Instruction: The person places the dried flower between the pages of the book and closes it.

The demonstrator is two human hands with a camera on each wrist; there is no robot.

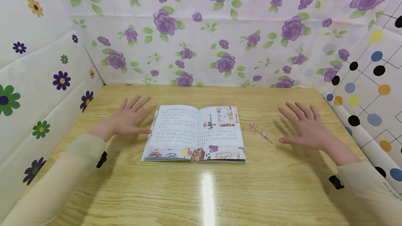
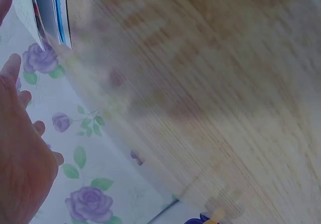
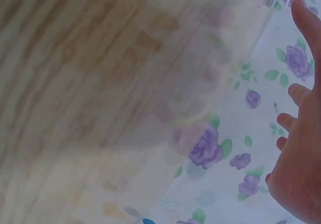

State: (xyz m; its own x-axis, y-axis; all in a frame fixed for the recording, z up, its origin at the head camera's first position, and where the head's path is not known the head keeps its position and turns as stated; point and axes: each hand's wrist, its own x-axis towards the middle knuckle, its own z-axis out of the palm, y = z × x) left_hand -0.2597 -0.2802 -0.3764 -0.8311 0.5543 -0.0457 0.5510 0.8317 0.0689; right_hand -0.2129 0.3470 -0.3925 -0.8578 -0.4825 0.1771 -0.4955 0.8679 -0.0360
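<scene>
An open book (image 1: 179,125) with printed text and coloured pictures lies flat on the wooden table. To its right is a thin sprig with pink blossoms (image 1: 263,135), perhaps a bookmark. My left hand (image 1: 130,118) hovers by the book's left edge, fingers spread and straight, holding nothing; whether the thumb touches the page edge I cannot tell. On the far side of the sprig my right hand (image 1: 303,127) hangs over the table with its fingers spread, also holding nothing. Both wrist views show the hands only at the frame edge, left hand (image 2: 25,148) and right hand (image 3: 301,153).
The wooden table (image 1: 157,194) has a bright light reflection near its front. A floral cloth (image 1: 194,34) walls off the back, with patterned cloths at the left (image 1: 37,90) and right (image 1: 370,107) sides.
</scene>
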